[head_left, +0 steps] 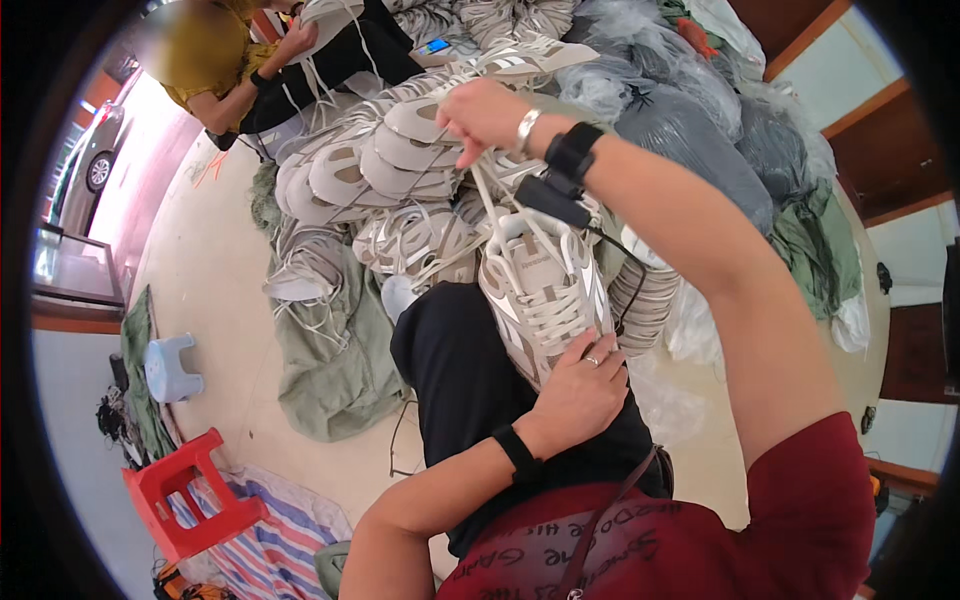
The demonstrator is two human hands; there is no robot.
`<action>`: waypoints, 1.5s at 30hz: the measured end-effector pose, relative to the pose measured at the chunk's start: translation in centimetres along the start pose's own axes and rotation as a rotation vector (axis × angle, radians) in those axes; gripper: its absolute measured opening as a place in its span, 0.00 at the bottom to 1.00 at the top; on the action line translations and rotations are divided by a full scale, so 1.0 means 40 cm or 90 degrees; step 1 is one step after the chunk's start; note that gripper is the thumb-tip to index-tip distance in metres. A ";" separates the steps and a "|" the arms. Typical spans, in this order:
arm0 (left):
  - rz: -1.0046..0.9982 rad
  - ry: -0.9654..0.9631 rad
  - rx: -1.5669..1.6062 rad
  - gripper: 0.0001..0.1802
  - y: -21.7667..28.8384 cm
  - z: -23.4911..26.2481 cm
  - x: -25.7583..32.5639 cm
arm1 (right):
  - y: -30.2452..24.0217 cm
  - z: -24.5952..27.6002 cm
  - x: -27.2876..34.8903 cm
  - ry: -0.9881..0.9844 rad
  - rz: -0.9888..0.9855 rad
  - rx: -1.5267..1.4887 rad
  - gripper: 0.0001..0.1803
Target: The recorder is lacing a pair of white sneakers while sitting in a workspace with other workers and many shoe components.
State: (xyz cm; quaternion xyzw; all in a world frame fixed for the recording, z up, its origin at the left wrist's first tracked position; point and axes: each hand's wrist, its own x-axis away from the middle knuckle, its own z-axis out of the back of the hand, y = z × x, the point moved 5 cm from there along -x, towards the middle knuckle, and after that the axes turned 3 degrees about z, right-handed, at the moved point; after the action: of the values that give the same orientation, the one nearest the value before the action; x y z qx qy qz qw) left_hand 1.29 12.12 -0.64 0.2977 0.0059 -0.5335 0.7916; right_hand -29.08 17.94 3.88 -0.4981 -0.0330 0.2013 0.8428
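Through the head camera I have both bare hands in sight, busy with one lace-up sneaker (543, 272), off-white with tan panels. It rests over the wearer's dark trousers (452, 365), toe toward the body and collar pointing away. My left hand (583, 390), ringed and with a black wristband (517, 453), is grasping the toe end; I can't make out its thumb. My right hand (482, 115) is raised beyond the collar with fingers closed on the cream shoelace (481, 188), which runs taut down to the shoe. That wrist carries a silver bracelet (528, 130) and a black strap (574, 152).

Just past the sneaker I see a heap of similar shoes (340, 178), many stacked in overlapping rows. A grey-green cloth (335, 375) lies on the floor (215, 300) left of the knee, and dark plastic bags (690, 150) bulge on the far right. At upper left, a co-worker's hand (298, 40) is near a pale object with dangling laces. Along my left side stand a light-blue stool (173, 368) and a red stool (150, 500), the latter beside a striped sheet (285, 530).
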 end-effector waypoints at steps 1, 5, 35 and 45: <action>0.001 -0.011 0.005 0.13 0.004 -0.004 0.000 | -0.026 -0.027 0.000 -0.088 0.220 0.368 0.14; 0.004 -0.010 -0.018 0.12 -0.010 0.001 0.009 | 0.010 -0.069 0.017 0.030 -0.173 -0.116 0.14; -0.060 0.074 -0.006 0.07 0.022 0.044 -0.004 | 0.022 -0.099 0.402 0.084 -0.032 0.032 0.14; -0.066 0.084 -0.018 0.07 0.035 0.046 0.001 | 0.039 -0.107 0.408 0.057 0.000 0.085 0.14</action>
State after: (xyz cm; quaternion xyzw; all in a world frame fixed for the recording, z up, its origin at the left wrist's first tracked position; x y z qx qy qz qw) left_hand 1.93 11.55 1.51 0.3204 0.0806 -0.5533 0.7647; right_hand -13.50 21.14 -1.96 -0.4491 0.0185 0.1809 0.8748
